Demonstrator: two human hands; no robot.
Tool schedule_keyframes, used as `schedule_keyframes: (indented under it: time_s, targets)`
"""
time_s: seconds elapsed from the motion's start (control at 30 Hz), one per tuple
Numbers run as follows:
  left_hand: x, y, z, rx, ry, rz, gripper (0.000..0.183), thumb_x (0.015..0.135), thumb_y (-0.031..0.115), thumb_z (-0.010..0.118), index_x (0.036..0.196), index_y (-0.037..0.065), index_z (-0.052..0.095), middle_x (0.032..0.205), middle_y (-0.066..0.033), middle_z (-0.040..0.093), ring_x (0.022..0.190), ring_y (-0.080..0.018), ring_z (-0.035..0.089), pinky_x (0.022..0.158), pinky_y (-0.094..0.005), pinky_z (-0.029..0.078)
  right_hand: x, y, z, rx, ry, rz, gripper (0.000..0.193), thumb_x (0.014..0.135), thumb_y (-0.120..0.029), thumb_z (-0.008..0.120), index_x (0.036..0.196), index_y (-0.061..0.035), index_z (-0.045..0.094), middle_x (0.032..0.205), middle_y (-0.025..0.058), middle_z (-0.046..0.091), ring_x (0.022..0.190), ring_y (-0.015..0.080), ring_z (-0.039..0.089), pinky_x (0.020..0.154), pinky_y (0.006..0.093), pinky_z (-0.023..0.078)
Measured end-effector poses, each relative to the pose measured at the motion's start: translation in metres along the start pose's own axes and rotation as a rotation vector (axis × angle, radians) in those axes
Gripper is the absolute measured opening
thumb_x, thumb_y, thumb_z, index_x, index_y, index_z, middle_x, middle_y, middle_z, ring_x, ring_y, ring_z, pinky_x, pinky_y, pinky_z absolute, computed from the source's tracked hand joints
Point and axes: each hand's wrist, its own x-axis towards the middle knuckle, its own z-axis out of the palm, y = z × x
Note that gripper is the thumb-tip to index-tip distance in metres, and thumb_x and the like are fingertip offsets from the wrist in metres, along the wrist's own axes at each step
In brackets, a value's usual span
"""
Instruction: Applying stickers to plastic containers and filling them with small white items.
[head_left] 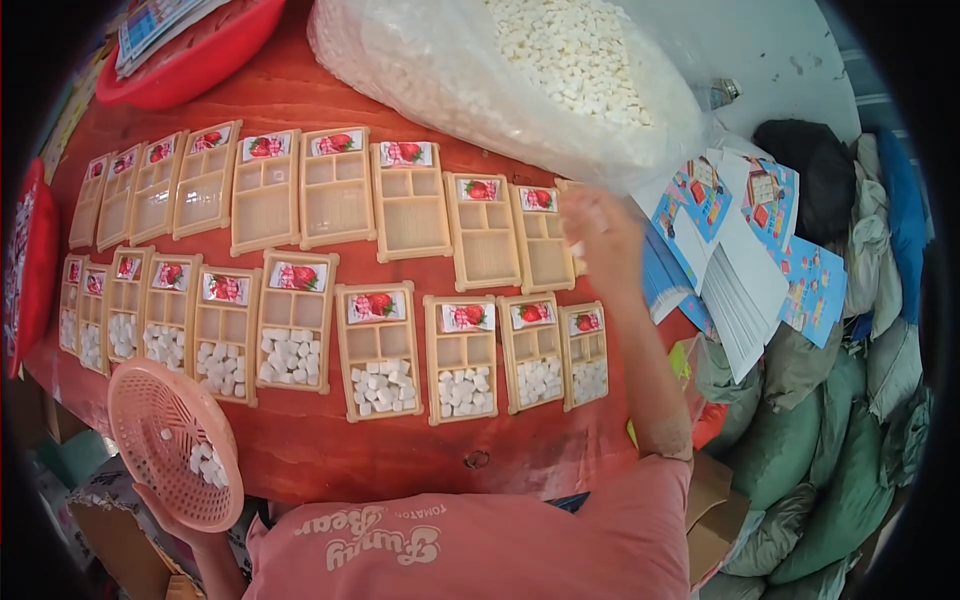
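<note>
My left hand [168, 512] grips the rim of a pink perforated plastic basket [165, 468], tilted at the lower left, with a few small white pieces [208, 465] inside. At the right end of the far row, my right hand [603, 228] hangs over the last tray, fingers curled and slightly blurred; what they hold is hidden. Two rows of tan compartment trays [415, 228] lie before me, each with a strawberry-printed packet [405, 154] at its top. In the near row, the large compartments hold white pieces [383, 388]; the uncovered far-row compartments hold none.
A large clear bag [420, 75] of white pieces lies at the back. Blue printed cards [765, 200] are piled at the right, above full green sacks [800, 440]. Red basins stand at the far left [190, 70] and left edge [35, 270] of the red table [400, 460].
</note>
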Motion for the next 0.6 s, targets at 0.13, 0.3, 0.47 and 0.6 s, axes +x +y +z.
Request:
schedule_keyframes:
  time_s: [0.13,0.3,0.47,0.6]
  targets:
    - [0.001,-0.006,0.007,-0.002,0.083,0.000,0.062,0.091,0.046,0.037,0.138,0.007,0.024,0.139,-0.0122,0.030,0.124,-0.0295,0.035,0.102,-0.0415,0.030,-0.018,0.062,0.005,-0.443,-0.078,-0.624,0.009,0.078,-0.012,0.063,0.084,-0.0054,0.060,0.084,0.0067,0.060,0.074,0.0219,0.057,0.062,0.0290,0.047]
    - [0.000,-0.010,0.024,-0.021,0.380,0.064,0.062,0.091,0.046,0.036,0.137,0.007,0.025,0.139,-0.0119,0.030,0.124,-0.0292,0.035,0.102,-0.0409,0.030,-0.019,0.063,0.004,-0.574,-0.190,-0.753,0.017,0.072,-0.013,0.067,0.086,-0.0068,0.060,0.089,0.0057,0.060,0.086,0.0252,0.056,0.073,0.0350,0.047]
    - [0.000,-0.008,0.021,0.027,0.381,0.085,0.059,0.092,0.046,0.033,0.139,0.013,0.021,0.140,-0.0130,0.027,0.125,-0.0317,0.033,0.103,-0.0450,0.030,-0.016,0.067,0.001,-0.531,-0.159,-0.799,0.019,0.071,-0.014,0.068,0.086,-0.0080,0.059,0.091,0.0044,0.057,0.092,0.0264,0.053,0.079,0.0380,0.043]
    - [0.001,-0.009,0.023,0.039,0.319,0.070,0.059,0.092,0.046,0.033,0.139,0.013,0.021,0.140,-0.0130,0.027,0.125,-0.0315,0.033,0.103,-0.0451,0.031,-0.018,0.071,-0.003,-0.471,-0.156,-0.783,0.019,0.071,-0.014,0.068,0.086,-0.0078,0.058,0.093,0.0057,0.057,0.093,0.0262,0.053,0.078,0.0377,0.043]
